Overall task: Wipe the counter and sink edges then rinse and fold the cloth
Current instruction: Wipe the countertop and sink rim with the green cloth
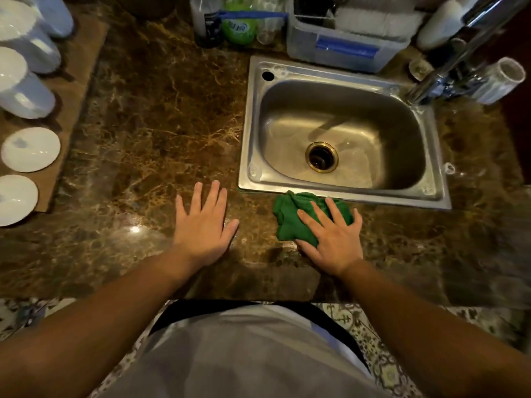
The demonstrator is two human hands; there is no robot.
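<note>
We see a glossy brown veined marble counter holding one rectangular stainless steel sink. Our right hand, fingers spread, presses flat on one crumpled green cloth touching the sink's near rim. Our left hand lies splayed, empty. Perhaps three white cups and two white plates stand left.

You have two hands over the surface: the left hand and the right hand. One green cloth lies there, beside one steel sink with one drain and one faucet. On your left you can count five white cups. At the back stand three bottles and one plastic bin.
</note>
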